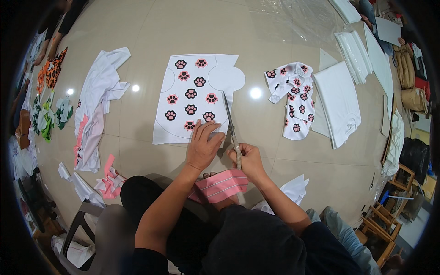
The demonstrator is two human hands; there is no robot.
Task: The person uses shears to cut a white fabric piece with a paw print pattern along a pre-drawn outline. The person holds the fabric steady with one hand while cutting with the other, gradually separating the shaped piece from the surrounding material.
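A white fabric piece [166, 130] printed with black and pink paw prints lies flat on the tiled floor in front of me. Thin curved outlines are drawn on it. My left hand [205, 143] rests palm down on its lower right part, fingers stretched out. In my right hand [249, 159], fingers wrapped round the handles, is a pair of scissors [230, 121]. Its long blades point away from me and lie at the fabric's right edge. A pink fabric strip with dark and white stripes [223, 185] lies below my wrists, over my lap.
Crumpled white and pink cloth [95, 114] lies to the left, near pink scraps [110, 181]. To the right are paw-print pieces [295, 98] and folded white fabric [339, 105]. Clear plastic film [298, 20] is spread at the back. Wooden stools [382, 224] and a chair [85, 229] flank me.
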